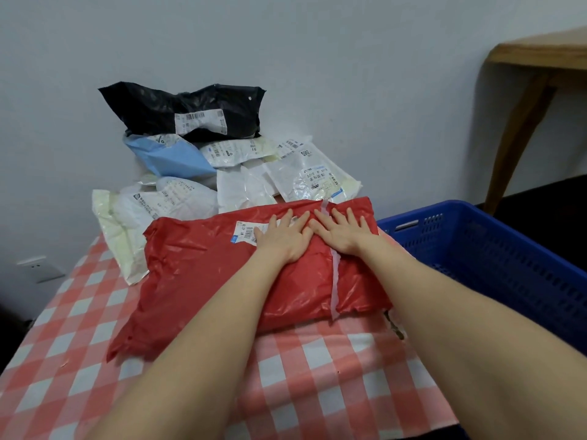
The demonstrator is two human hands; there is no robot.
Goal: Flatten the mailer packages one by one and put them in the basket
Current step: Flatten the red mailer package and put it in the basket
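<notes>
Both hands, left hand (283, 238) and right hand (341, 235), lie open, palms down on the red mailer (203, 274) on the table (79, 360), probably pressing air out; the basket (495, 265) waits beside.

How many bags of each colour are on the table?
Red plastic mailer bag, under both hands: 1
Black plastic mailer bag: 1
Blue plastic mailer bag: 1
White or cream plastic mailer bags: about 6, as they overlap and some may be hidden
Total: about 9
</notes>
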